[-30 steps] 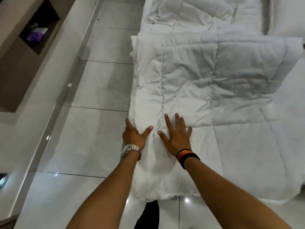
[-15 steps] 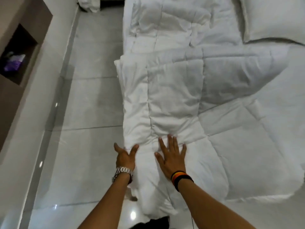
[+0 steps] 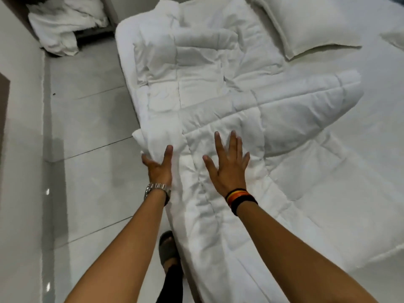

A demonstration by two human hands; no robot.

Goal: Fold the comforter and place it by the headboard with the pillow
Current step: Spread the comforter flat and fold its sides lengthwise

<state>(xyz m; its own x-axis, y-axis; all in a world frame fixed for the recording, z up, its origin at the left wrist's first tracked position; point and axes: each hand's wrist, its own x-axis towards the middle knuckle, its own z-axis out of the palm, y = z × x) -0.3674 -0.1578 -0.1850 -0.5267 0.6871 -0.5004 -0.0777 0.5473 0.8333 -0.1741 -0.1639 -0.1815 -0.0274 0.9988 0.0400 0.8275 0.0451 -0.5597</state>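
Observation:
A white quilted comforter [image 3: 273, 119] lies along the bed's left side, its top layer folded over toward me and a rumpled part further up. My right hand [image 3: 227, 165] rests flat on top of it, fingers spread. Against its left edge, where the cloth hangs over the bed side, my left hand [image 3: 158, 166] presses with the thumb on top and the fingers hidden under the fold. A white pillow [image 3: 314, 25] sits at the bed's top right.
The white bed sheet [image 3: 360, 171] spreads to the right. A tiled floor [image 3: 91, 171] runs along the left, with a heap of white linen [image 3: 63, 29] at the far end. My sandalled foot [image 3: 168, 250] stands by the bed's edge.
The view has swung up toward the head of the bed, bringing the pillow into sight. Both hands have slid along the comforter's edge, still pressed on it.

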